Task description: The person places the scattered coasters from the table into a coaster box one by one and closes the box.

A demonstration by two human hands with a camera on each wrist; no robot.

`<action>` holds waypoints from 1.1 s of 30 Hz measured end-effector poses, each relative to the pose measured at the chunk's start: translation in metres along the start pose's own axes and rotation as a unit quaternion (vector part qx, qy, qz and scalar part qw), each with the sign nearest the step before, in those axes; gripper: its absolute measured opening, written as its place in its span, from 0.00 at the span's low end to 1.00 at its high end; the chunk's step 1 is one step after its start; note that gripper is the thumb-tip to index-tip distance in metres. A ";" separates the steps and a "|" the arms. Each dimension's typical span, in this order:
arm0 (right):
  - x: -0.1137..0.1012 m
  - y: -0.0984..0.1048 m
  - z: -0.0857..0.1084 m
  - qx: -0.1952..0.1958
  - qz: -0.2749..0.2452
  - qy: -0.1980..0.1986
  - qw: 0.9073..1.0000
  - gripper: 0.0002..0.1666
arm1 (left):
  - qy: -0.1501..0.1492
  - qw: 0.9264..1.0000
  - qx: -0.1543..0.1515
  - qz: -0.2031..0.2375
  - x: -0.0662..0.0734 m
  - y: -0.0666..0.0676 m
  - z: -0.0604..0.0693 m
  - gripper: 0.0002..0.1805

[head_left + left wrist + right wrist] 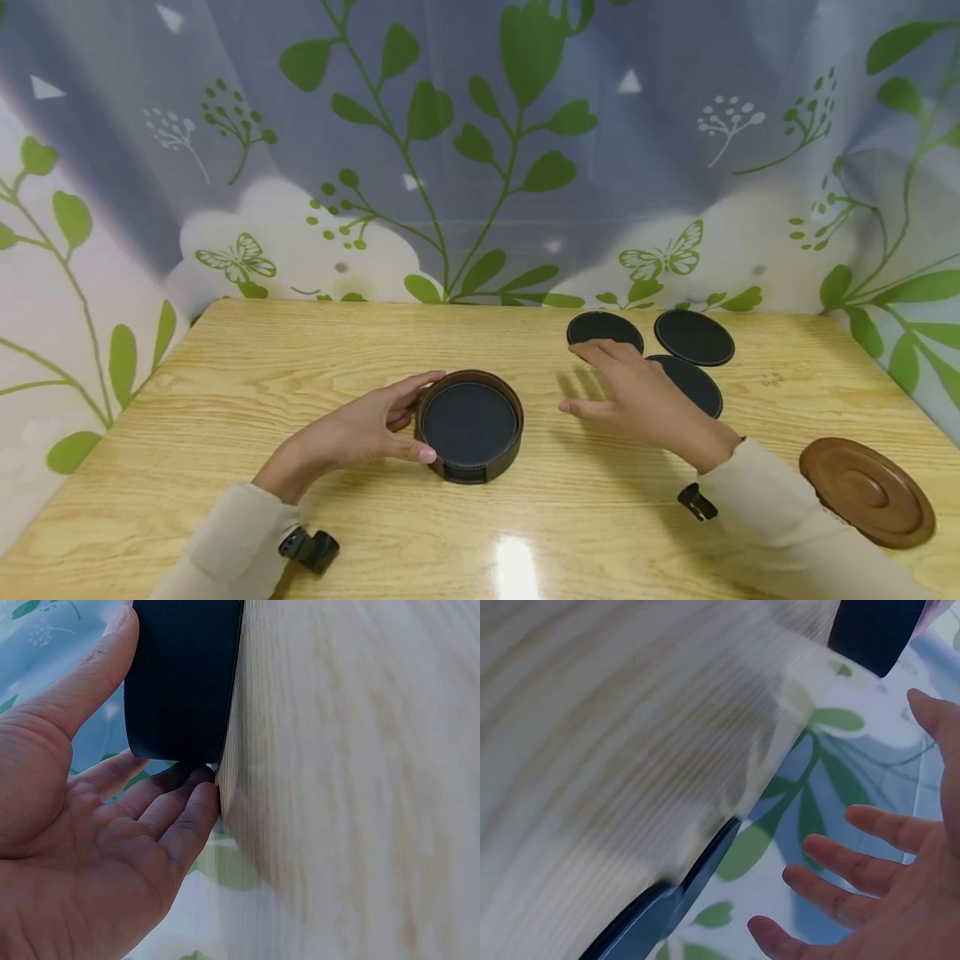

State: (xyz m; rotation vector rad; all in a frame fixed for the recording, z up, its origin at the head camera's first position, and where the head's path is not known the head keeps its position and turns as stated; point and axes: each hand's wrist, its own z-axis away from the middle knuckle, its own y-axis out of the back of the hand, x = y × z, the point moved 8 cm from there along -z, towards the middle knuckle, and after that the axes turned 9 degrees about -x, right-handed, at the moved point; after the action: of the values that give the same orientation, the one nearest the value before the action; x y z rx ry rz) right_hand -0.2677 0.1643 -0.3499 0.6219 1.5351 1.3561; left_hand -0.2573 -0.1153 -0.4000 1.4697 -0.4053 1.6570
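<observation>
My left hand (360,425) grips the round, dark-brown, leather-look holder (504,463), its front notched, on the pale wood-grain table (330,350); a round black coaster (469,423) with edge stitching lies inside it. Right of the holder, my right hand (637,396), fingers spread and gripping nothing, is near three round black coasters (694,337).

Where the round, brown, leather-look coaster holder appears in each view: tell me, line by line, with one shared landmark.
Head: the coaster holder is centred left to right, below mid-height.
Left wrist: top, left of centre, looking near-black, cut by the upper edge.
Right wrist: upper right, cut by the top edge.
Shared landmark: the pale, wood-grained tabletop, visible in all three.
</observation>
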 end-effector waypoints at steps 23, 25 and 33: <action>0.099 0.002 0.021 -0.073 -0.010 -0.048 0.996 0.56 | -0.003 1.000 0.002 0.000 -0.001 0.000 -0.001 0.58; 0.102 0.001 0.020 -0.078 -0.013 -0.048 0.996 0.57 | -0.005 1.000 0.001 0.000 -0.001 0.000 0.000 0.57; 0.111 -0.002 0.019 -0.095 -0.014 -0.067 0.993 0.59 | -0.006 1.000 0.002 -0.010 0.000 0.001 0.000 0.57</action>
State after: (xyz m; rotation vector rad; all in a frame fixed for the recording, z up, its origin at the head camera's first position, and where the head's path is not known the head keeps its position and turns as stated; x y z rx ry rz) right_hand -0.2964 0.2673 -0.3856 0.5575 1.2865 1.3911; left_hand -0.2578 -0.1155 -0.3999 1.4826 -0.3936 1.6351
